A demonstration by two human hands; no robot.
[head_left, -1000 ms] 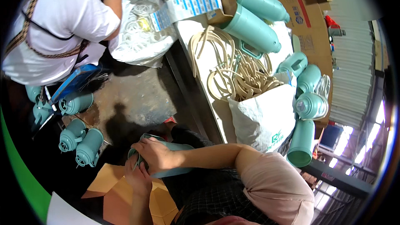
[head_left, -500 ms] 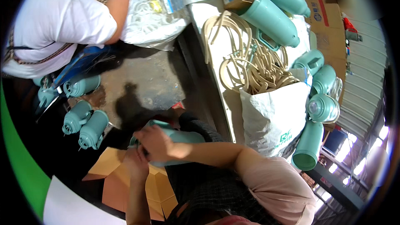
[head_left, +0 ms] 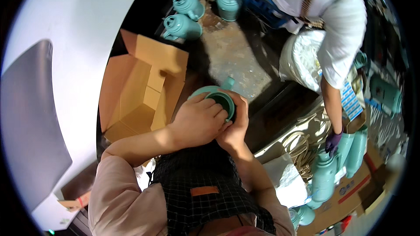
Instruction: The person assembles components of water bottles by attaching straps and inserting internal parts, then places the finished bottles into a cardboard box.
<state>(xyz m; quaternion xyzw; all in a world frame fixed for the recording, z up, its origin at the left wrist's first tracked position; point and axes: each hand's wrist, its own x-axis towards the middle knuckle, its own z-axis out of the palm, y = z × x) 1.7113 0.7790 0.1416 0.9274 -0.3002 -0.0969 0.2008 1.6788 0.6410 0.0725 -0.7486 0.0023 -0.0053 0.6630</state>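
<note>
The left grip [head_left: 197, 121] is bent over the rim of a smooth, faintly glossy teal flask body [head_left: 208, 90], knuckles raised and fingertips at the edge of its round, dark opening. The right grip [head_left: 236, 120] curves around the right side of the same piece, so the two close on it together. The flask body is just in front of the wearer's torso, a stubby handle [head_left: 228, 83] jutting out on the far side.

Behind the hands is a dark apron [head_left: 188, 209] woven with a fine pale check, a flat orange-brown patch [head_left: 204, 191] on its front. To the left gapes a cardboard box [head_left: 127, 98], matte and sharply creased, flaps spread. Beyond, three rounded teal jugs [head_left: 228, 5] stand near scuffed, stained grey floor [head_left: 232, 57].

On the right, a crinkled white sack [head_left: 302, 57] sits beside a co-worker in a white shirt [head_left: 343, 39], whose purple-gloved hand [head_left: 333, 143] touches a teal flask [head_left: 323, 177]. Near it, tan, bendy strips [head_left: 302, 146] lie in loose loops on the surface [head_left: 273, 145].
</note>
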